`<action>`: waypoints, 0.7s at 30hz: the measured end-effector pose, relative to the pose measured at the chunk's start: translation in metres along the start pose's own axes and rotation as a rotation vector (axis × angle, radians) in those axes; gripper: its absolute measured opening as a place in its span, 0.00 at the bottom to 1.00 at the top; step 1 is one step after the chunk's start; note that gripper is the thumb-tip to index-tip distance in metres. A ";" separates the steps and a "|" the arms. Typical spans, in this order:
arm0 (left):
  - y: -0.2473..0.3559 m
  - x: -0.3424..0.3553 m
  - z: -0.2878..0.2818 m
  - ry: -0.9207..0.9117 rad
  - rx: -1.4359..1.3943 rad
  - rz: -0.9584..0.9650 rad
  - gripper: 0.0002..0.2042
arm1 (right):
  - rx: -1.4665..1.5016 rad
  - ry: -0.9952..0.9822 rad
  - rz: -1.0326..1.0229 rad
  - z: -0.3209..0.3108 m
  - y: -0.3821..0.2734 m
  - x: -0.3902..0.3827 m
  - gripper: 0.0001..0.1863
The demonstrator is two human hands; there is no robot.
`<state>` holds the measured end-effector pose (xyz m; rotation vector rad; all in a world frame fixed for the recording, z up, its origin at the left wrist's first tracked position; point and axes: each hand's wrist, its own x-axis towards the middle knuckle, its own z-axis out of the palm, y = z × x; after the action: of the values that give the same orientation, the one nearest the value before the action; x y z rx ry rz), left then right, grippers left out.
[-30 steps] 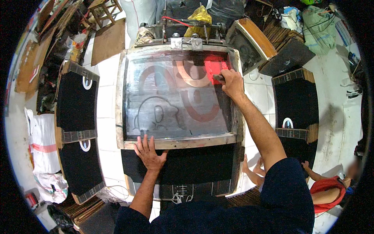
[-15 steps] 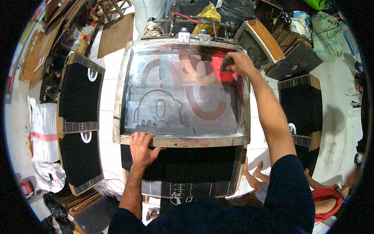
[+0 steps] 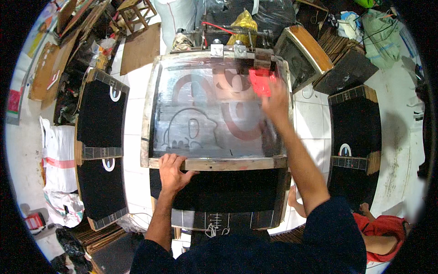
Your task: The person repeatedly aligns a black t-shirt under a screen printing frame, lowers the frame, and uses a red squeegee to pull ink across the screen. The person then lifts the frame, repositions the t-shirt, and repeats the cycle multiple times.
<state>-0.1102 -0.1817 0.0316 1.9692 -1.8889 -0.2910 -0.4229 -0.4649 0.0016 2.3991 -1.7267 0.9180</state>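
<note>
A wooden-framed printing screen (image 3: 214, 163) lies over a black cloth panel (image 3: 219, 187). Curved and rounded stencil shapes show in its mesh. My left hand (image 3: 172, 172) grips the near rail, fingers over the top and thumb out to the side. Bright red ink (image 3: 261, 82) sits in the far right part of the mesh. Just on the near side of that ink is my right hand (image 3: 273, 100), smeared by motion, so its fingers cannot be read. A brownish squeegee-like block (image 3: 263, 58) stands against the far rail, beyond the ink.
Metal hinge clamps (image 3: 217, 48) hold the screen's far edge. Boards with black cloth panels stand at left (image 3: 100, 114) and right (image 3: 355, 121). Another framed screen (image 3: 299, 59) leans at the far right. A person in red (image 3: 381, 235) sits at the lower right.
My right hand has moved toward me, away from the dark block it held at the ink; the block now stands at the far rail. My left hand keeps its hold on the near rail.
</note>
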 end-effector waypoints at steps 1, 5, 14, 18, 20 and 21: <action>0.002 0.002 -0.005 -0.008 -0.007 0.006 0.27 | 0.089 -0.216 0.043 -0.031 -0.024 -0.046 0.29; 0.021 0.015 -0.054 -0.066 0.067 0.048 0.28 | 0.178 -0.188 -0.062 -0.114 -0.113 -0.135 0.27; 0.011 0.067 -0.173 0.894 0.134 0.158 0.33 | -0.046 0.345 -0.277 -0.226 -0.157 0.051 0.14; -0.138 0.006 -0.086 0.878 -0.222 -0.185 0.26 | 0.014 0.183 -0.004 -0.257 -0.173 0.114 0.19; -0.220 -0.069 -0.010 0.540 -0.271 -0.561 0.18 | -0.032 0.103 0.097 -0.267 -0.174 0.141 0.24; -0.254 -0.118 0.026 0.147 -0.277 -0.775 0.18 | -0.061 0.086 0.121 -0.270 -0.174 0.154 0.25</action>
<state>0.1016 -0.0653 -0.1117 2.3480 -0.8668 -0.5617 -0.3559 -0.4311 0.3499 2.2048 -1.8564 0.9525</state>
